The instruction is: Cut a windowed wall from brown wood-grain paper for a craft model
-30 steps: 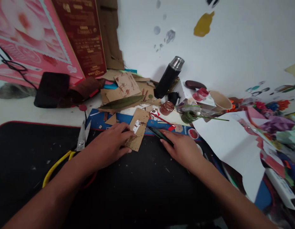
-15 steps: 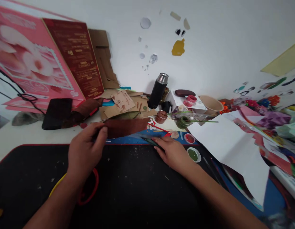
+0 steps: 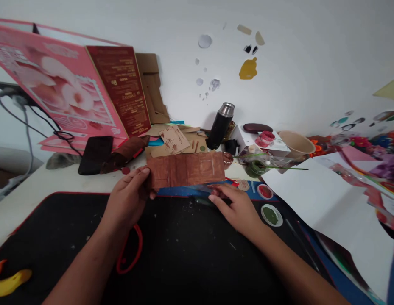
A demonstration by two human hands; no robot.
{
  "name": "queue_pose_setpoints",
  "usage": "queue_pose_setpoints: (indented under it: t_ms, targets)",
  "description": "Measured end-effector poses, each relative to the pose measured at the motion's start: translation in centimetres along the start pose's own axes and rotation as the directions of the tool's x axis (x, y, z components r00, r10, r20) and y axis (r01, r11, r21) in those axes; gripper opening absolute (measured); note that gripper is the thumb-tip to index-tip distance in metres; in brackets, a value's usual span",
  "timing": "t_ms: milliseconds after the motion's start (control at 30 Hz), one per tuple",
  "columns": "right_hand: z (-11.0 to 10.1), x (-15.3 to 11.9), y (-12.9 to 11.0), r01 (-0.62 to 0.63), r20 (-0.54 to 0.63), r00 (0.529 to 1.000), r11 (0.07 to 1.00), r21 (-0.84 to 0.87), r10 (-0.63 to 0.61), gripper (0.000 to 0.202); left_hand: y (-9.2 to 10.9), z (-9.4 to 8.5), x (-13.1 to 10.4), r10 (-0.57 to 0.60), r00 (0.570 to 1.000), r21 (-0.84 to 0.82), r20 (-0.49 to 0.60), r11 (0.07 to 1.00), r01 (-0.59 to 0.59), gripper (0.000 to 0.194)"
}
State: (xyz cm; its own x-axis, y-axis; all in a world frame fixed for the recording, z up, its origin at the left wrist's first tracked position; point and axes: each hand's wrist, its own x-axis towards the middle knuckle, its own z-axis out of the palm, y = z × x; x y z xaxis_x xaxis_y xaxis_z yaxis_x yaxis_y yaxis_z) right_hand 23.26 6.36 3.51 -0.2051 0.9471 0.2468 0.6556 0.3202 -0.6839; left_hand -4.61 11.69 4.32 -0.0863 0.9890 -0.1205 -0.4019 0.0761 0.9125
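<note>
A flat brown painted strip [image 3: 187, 169] is raised above the far edge of the black mat [image 3: 184, 250], its broad face toward me. My left hand [image 3: 131, 192] pinches its left end between thumb and fingers. Just below the strip's right end is my right hand [image 3: 233, 203], its thumb and forefinger apart and nothing evident in it; the other fingers are curled and partly hidden. A dark, blurred slim object [image 3: 205, 203] lies on the mat left of my right thumb. Beside my left wrist lies a red ring-shaped handle [image 3: 139, 250].
Behind stand a black thermos [image 3: 219, 127], a pink box [image 3: 69, 84] and open paint jars [image 3: 255, 168]. Paint lids [image 3: 271, 215] lie right of my right hand, near white paper [image 3: 327, 203]. A phone [image 3: 96, 154] rests at left, a yellow object [image 3: 12, 284] at lower left.
The brown strip has been turned so its broad face shows. My right hand has let go of the dark slim object, which now lies on the mat. The view has shifted left.
</note>
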Motion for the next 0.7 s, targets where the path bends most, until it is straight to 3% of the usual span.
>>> queue_pose_setpoints:
  t_ms: [100, 167, 267, 400, 500, 633, 700]
  targets:
    - [0.8, 0.7, -0.8, -0.108, 0.053, 0.994, 0.946, 0.304, 0.097, 0.03, -0.3, 0.1, 0.0, -0.024, 1.0, -0.009, 0.001, 1.0, 0.024, 0.024]
    - [1.6, 1.2, -1.3, -0.188, 0.126, 0.982, 0.839, 0.51, 0.143, 0.038, -0.6, 0.2, -0.1, -0.054, 0.998, -0.016, 0.027, 0.998, 0.054, 0.025]
    - [2.9, 2.4, -2.0, -0.241, 0.19, 0.97, 0.688, 0.684, 0.151, 0.045, -0.9, 0.6, -0.4, -0.126, 0.987, -0.034, 0.103, 0.991, 0.13, 0.029]
    - [4.3, 4.3, -2.9, -0.262, 0.156, 0.961, 0.577, 0.774, 0.226, 0.042, -1.0, 0.7, -1.0, -0.224, 0.947, -0.001, 0.229, 0.973, 0.231, 0.034]
    - [4.9, 5.2, -3.3, -0.239, 0.095, 0.953, 0.518, 0.821, 0.289, 0.043, -1.2, 0.6, -1.3, -0.254, 0.912, 0.074, 0.322, 0.967, 0.244, 0.035]
    - [5.8, 5.1, -3.4, -0.235, 0.093, 0.96, 0.578, 0.782, 0.263, 0.043, -1.6, 0.3, -1.4, -0.27, 0.9, 0.125, 0.342, 0.962, 0.241, 0.039]
    - [6.3, 4.7, -3.2, -0.254, 0.118, 0.959, 0.601, 0.758, 0.257, 0.043, -1.9, 0.2, -1.4, -0.329, 0.87, 0.165, 0.368, 0.943, 0.287, 0.041]
